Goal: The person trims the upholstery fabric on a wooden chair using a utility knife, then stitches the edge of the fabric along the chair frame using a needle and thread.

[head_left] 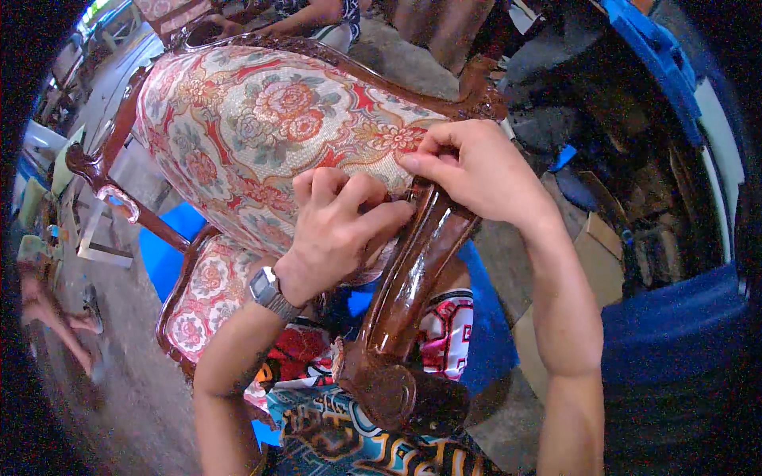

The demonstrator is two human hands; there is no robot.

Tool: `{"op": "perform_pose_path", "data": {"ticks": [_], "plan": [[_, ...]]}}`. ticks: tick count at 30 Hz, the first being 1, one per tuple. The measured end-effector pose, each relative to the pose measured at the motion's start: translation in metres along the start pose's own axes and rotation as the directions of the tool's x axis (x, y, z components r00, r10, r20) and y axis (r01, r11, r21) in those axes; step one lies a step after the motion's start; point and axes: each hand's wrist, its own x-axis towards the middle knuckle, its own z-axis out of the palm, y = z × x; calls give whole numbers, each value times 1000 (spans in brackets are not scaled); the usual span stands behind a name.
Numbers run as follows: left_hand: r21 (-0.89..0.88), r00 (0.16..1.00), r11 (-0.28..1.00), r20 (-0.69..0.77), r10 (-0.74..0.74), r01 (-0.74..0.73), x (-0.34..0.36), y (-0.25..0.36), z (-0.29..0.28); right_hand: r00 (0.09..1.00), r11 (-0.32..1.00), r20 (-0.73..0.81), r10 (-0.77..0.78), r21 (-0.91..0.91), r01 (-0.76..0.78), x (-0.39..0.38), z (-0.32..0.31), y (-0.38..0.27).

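Note:
An upholstered chair with a carved, glossy brown wooden frame lies tilted across my lap. Its floral fabric is cream with red roses and grey-green leaves. My left hand, below a wrist with a silver digital watch, is curled at the fabric's edge beside the wooden armrest post; its fingertips are partly hidden. My right hand pinches the fabric edge with thumb and forefinger where the cloth meets the top of that post. The two hands are a short way apart.
A second floral panel of the chair is at the lower left. Blue plastic shows behind it. Another person's arm is at the top, and someone's legs are at far left. Cardboard and dark clutter lie to the right.

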Motion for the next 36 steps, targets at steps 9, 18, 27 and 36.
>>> {"op": "perform_pose_path", "data": {"ticks": [9,18,27,36], "plan": [[-180,983,971,130,-133,156,9,15,-15,965,981,-255,61,192,-11,-9,12,11],[-857,843,415,40,-537,305,-18,31,-46,753,899,-573,-322,64,433,-37,11,-17],[-931,821,347,-111,-560,111,31,57,-51,797,784,-446,-407,277,555,-68,13,-55],[-923,836,315,12,-549,220,36,64,-37,909,503,-410,66,801,325,-85,25,-41]]}}
